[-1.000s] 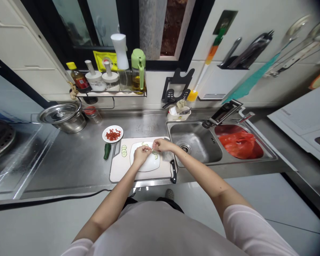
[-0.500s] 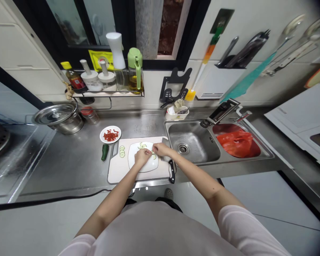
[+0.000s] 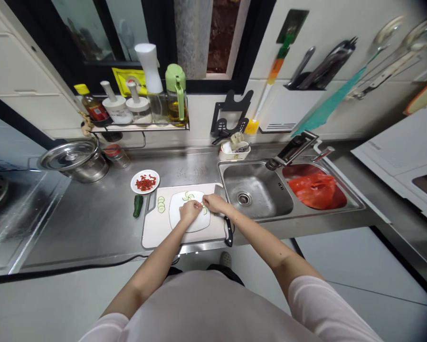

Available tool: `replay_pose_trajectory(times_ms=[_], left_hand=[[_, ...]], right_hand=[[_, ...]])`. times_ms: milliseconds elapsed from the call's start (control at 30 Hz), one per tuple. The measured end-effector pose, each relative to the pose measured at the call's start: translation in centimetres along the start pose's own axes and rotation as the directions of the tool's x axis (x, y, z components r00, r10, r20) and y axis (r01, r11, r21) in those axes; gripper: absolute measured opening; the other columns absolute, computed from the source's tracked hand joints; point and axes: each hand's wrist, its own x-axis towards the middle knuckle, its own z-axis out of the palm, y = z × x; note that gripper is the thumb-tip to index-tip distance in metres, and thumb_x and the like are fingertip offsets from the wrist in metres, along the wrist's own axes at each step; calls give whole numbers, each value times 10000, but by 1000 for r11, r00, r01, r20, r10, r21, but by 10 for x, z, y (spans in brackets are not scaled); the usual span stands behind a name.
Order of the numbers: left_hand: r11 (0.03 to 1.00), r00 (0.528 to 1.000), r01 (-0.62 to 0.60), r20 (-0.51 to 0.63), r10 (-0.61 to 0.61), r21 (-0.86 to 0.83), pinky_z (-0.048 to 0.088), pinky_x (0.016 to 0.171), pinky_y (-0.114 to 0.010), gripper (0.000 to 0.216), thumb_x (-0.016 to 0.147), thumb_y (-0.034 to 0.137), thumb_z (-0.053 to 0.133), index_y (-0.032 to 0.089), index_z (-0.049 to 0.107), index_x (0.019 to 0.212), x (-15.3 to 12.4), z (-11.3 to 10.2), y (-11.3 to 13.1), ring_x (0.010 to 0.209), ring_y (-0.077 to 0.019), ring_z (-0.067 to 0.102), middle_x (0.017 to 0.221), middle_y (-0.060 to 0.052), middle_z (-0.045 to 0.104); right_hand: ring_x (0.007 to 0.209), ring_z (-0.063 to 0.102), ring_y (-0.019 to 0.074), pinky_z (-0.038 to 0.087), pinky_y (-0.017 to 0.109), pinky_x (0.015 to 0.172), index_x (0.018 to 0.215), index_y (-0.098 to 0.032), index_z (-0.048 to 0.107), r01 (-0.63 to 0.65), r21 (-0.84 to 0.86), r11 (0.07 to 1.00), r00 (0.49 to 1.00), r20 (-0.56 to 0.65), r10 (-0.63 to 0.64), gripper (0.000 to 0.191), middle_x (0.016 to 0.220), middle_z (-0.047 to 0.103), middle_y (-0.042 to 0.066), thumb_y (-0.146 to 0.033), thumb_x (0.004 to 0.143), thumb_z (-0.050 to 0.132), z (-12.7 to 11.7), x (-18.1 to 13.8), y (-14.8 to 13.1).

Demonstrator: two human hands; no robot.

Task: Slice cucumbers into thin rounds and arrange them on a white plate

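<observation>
Both of my hands are over a white plate [image 3: 177, 218], which lies on a pale cutting board [image 3: 151, 235]. My left hand [image 3: 189, 211] has its fingertips pinched together; whatever they hold is too small to make out. Close beside it, my right hand [image 3: 214, 203] pinches at a thin cucumber slice [image 3: 204, 209] on the plate's right part. Curved cucumber slices [image 3: 188, 195] form a pattern near the plate's far edge. More round slices [image 3: 161, 204] overlap on the board's left. A knife [image 3: 228, 232] with a black handle rests at the board's right edge, its blade partly hidden.
Left of the board are a cucumber piece [image 3: 137, 206] and a small plate [image 3: 134, 185] of red bits. A lidded steel pot [image 3: 88, 168] and a red-capped jar [image 3: 117, 156] stand farther left. The sink [image 3: 259, 190] is at right, with a red bag [image 3: 315, 190] in its second basin.
My fingertips have drawn slightly apart, the left hand away from the slice at my right fingers. The whole view has shifted a little.
</observation>
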Motion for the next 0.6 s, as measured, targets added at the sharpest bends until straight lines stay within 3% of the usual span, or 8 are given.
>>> replay_pose_trajectory(times_ms=[600], left_hand=[[999, 1000, -1, -26, 2, 49, 381, 890, -331, 141, 771, 306, 587, 285, 710, 839, 4, 6, 0, 944, -191, 628, 946, 10, 722]], right_hand=[[976, 600, 203, 378, 251, 732, 1038, -186, 602, -5, -95, 995, 999, 31, 8, 217, 1090, 656, 120, -220, 909, 431, 0, -1, -5]])
